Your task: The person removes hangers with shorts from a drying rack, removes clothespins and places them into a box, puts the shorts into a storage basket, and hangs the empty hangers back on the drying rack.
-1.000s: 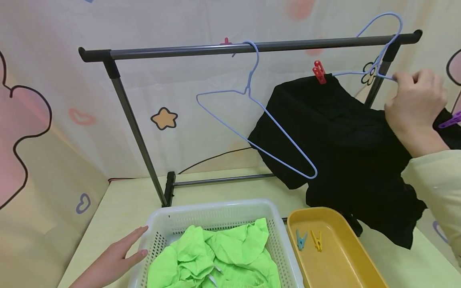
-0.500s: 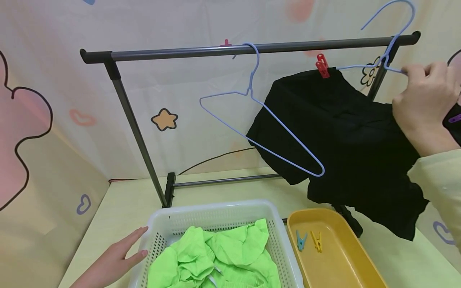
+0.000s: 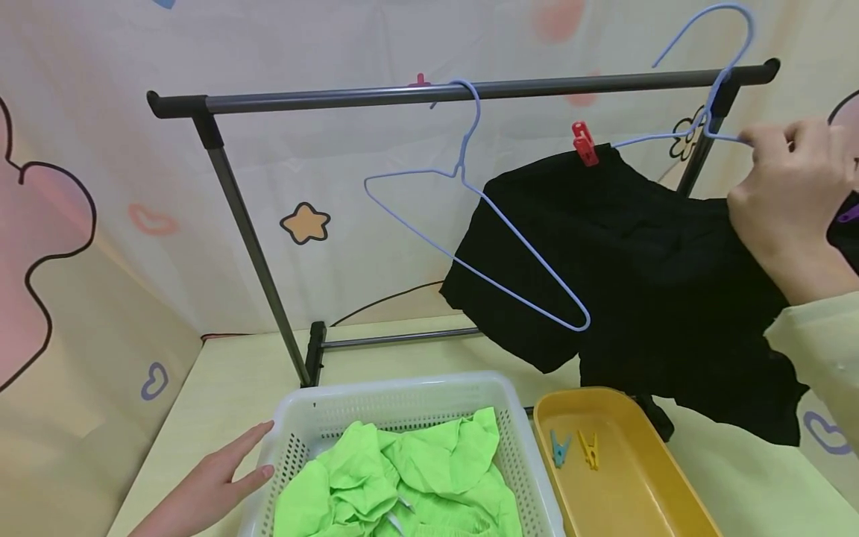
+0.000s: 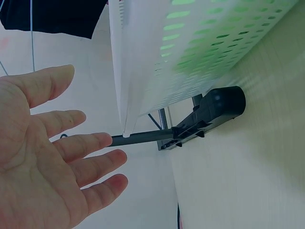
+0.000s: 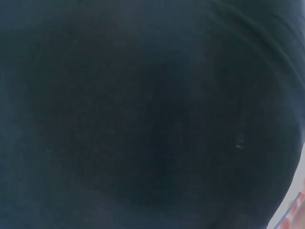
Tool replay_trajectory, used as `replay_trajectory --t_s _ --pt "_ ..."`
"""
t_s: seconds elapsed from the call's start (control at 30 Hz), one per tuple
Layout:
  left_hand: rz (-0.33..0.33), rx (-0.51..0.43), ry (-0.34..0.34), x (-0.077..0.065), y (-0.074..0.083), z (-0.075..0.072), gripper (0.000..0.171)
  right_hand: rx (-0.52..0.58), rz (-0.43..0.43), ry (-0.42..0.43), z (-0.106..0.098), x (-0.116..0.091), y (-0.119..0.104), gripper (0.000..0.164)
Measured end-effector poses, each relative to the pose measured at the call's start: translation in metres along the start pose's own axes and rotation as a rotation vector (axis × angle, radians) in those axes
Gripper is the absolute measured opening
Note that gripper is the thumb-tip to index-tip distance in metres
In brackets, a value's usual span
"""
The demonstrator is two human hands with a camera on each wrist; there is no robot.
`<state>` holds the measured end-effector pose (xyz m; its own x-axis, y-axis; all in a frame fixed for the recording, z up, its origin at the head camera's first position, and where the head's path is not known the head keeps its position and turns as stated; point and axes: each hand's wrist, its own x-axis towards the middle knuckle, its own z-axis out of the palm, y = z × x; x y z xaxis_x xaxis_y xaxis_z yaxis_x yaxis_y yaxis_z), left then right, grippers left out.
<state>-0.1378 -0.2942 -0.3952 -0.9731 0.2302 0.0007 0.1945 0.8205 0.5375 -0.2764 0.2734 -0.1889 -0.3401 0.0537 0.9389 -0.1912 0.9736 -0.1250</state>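
My right hand [image 3: 792,186] grips the shoulder of a blue wire hanger [image 3: 708,112] at the right end of the rack's rail. Black shorts [image 3: 644,268] hang from that hanger, clipped by a red clothespin [image 3: 584,143] on one side and a purple clothespin [image 3: 849,214] on the other. The hook's tip shows just above the rail. Black cloth [image 5: 152,114] fills the right wrist view, hiding the fingers there. My left hand [image 3: 211,481], fingers spread and holding nothing, is beside the white basket [image 3: 396,384]; the left wrist view shows its palm [image 4: 28,162].
A second blue hanger [image 3: 463,168] hangs bare on the dark rail [image 3: 322,97], overlapping the shorts in view. Bright green clothing [image 3: 403,470] lies in the basket. The yellow tray [image 3: 644,477] to its right holds a blue clothespin [image 3: 560,449] and a yellow clothespin [image 3: 590,450].
My right hand lifted the hanger and shorts up and right, then brought them slightly back left and down. The hook's tip now shows above the rail. My left hand stays put.
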Motion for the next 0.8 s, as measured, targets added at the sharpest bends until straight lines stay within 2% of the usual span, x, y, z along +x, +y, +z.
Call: replay_trajectory --t_s 0.23,0.47,0.6,0.8 --pt "-0.014 -0.016 -0.022 0.0 -0.001 -0.001 0.062 0.022 -0.065 0.03 0.0 -0.002 -0.014 0.031" --pt "0.003 0.0 -0.002 -0.001 -0.002 0.0 0.059 0.021 -0.14 -0.008 -0.003 -0.005 -0.029 0.029" --pt "-0.003 0.001 -0.002 -0.001 -0.002 0.0 0.059 0.044 -0.169 0.006 -0.002 -0.007 -0.038 0.028" --pt "-0.009 -0.012 -0.003 -0.001 -0.002 0.0 0.06 0.134 -0.168 0.073 0.001 -0.01 -0.052 0.027"
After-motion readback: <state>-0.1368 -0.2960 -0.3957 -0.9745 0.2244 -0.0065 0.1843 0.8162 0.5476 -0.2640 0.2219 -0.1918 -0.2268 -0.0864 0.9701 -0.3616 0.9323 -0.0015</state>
